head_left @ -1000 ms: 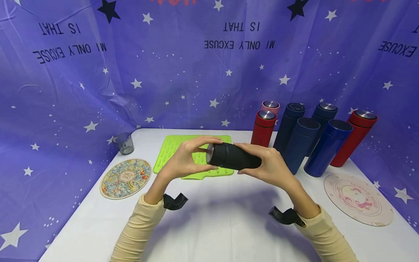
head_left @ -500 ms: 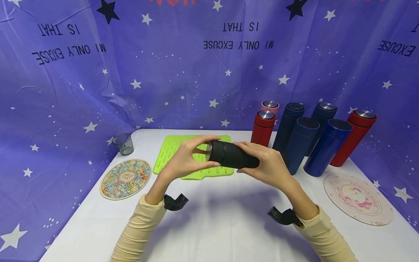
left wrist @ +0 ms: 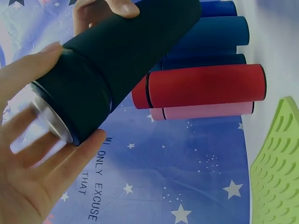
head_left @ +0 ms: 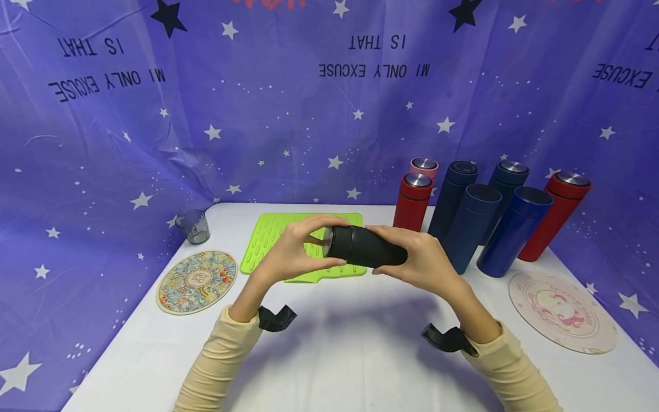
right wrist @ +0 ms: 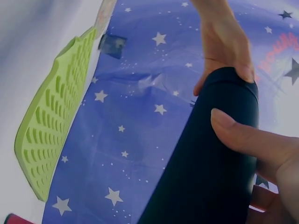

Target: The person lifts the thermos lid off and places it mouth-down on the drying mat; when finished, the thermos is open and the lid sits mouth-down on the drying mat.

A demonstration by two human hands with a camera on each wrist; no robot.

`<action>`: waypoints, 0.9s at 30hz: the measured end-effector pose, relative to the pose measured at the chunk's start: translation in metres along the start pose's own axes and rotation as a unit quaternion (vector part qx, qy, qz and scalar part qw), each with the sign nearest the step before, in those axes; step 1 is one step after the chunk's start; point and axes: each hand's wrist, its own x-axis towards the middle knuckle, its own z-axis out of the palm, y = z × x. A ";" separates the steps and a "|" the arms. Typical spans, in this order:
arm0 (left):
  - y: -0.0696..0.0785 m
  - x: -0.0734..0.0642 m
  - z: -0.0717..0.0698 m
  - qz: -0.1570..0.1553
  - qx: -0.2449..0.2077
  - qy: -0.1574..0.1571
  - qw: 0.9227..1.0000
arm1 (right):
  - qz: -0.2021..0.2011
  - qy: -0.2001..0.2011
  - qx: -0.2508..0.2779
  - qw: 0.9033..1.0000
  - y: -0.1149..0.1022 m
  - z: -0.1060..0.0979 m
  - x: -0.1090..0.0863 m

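A black thermos bottle (head_left: 378, 247) is held almost level above the table, its silver-topped lid toward the left. My left hand (head_left: 296, 249) grips the lid (left wrist: 77, 93) end, thumb on one side and fingers on the other. Around the body of the bottle my right hand (head_left: 424, 257) is wrapped, its thumb lying along the near side in the right wrist view. A thin seam between lid and body shows in the left wrist view; whether the lid is loose I cannot tell. Behind the bottle lies a green drying mat (head_left: 262, 243).
Several upright bottles stand at the back right, among them a red bottle (head_left: 412, 203) and a blue bottle (head_left: 515, 232). A pink round mat (head_left: 563, 312) lies at the right, a floral round mat (head_left: 197, 282) at the left. Behind it stands a grey clear cup (head_left: 195, 227).
The black thermos bottle has shifted very slightly left in both hands, with small changes in the left fingers on the lid. Everything else stays in place.
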 end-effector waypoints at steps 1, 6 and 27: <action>0.001 0.000 0.000 -0.019 -0.005 0.005 1.000 | -0.006 0.007 -0.016 1.000 -0.001 0.001 0.000; 0.001 -0.002 -0.002 -0.094 -0.019 0.022 0.995 | -0.028 0.030 -0.065 0.997 -0.006 0.002 0.000; 0.034 0.006 -0.009 -0.017 -0.022 -0.001 1.000 | 0.003 -0.005 -0.007 1.000 0.000 -0.004 -0.001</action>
